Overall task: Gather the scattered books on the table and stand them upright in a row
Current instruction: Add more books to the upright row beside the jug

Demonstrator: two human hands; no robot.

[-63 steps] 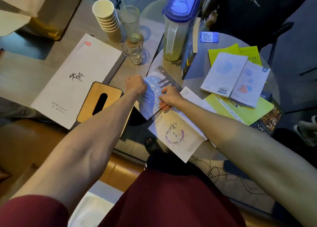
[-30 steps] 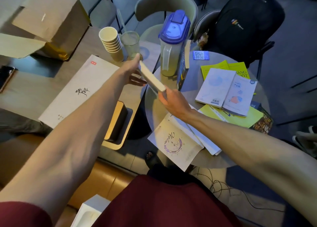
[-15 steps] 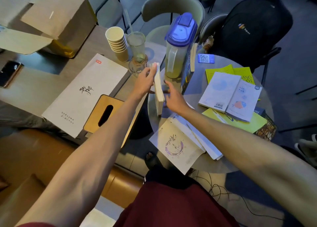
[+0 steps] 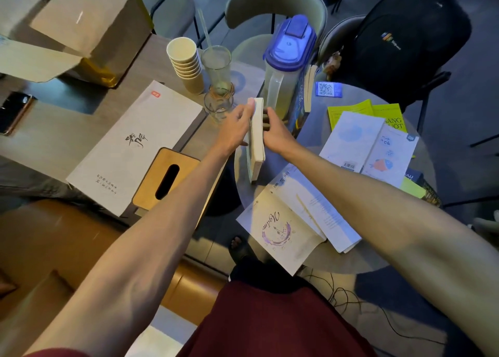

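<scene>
- Head view: a pale book (image 4: 257, 138) stood on its edge near the left rim of the round grey table (image 4: 351, 259), its page block facing up.
- The left hand (image 4: 234, 130) pressed flat against the book's left cover and the right hand (image 4: 275, 134) against its right cover, so both hands clasped it between them.
- Just behind the book stood a clear plastic pitcher (image 4: 286, 67) with a blue lid, and a dark book (image 4: 302, 105) stood upright against the pitcher's right side.
- Little bare tabletop showed beside the held book; the open patch lay between it and the flat books to the right.
- A cream book with a purple emblem (image 4: 280, 229) lay flat, hanging over the table's near rim, on top of a white book (image 4: 324, 208).
- Further right, a spread white book with a fish drawing (image 4: 370, 146) lay over yellow-green books (image 4: 361, 111).
- On the adjoining wooden table (image 4: 54, 140), a stack of paper cups (image 4: 186, 62), two drinking glasses (image 4: 218, 86), a long white paper folder (image 4: 135, 146) and a wooden tissue box (image 4: 164, 178) sat near the edge.
</scene>
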